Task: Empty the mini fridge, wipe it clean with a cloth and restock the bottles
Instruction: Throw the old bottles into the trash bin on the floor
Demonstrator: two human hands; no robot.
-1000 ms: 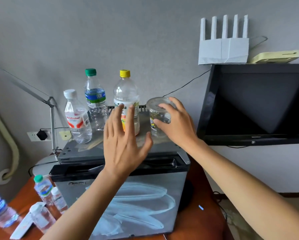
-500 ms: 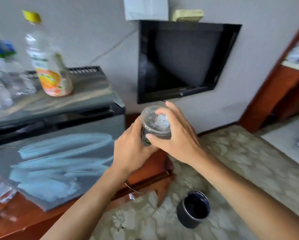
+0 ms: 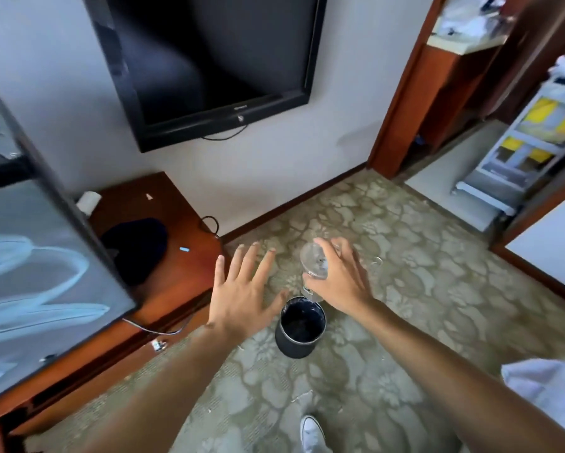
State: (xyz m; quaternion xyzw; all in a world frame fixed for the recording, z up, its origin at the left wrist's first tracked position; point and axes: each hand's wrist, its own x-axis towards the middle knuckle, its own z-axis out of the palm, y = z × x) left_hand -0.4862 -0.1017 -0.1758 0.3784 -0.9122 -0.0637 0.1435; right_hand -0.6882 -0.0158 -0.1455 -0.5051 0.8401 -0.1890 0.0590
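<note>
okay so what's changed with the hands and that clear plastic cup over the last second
The right hand lifted the clear plastic cup off the fridge top and carried it right and down; it now holds the cup just above the black bin on the carpet. The left hand briefly gripped the cup too, then let go and now hangs open beside it. The mini fridge door stayed closed.

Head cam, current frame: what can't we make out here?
- Clear cup: contents and label, blurred and partly covered by the right hand.
- Black bin: inside too dark to see.
- Mini fridge: cut off by the left edge; door glare, interior hidden.
- Bottles: out of frame.
- Dark object on the wooden cabinet: too dark to identify.
- Left hand: open, holds nothing.
</note>
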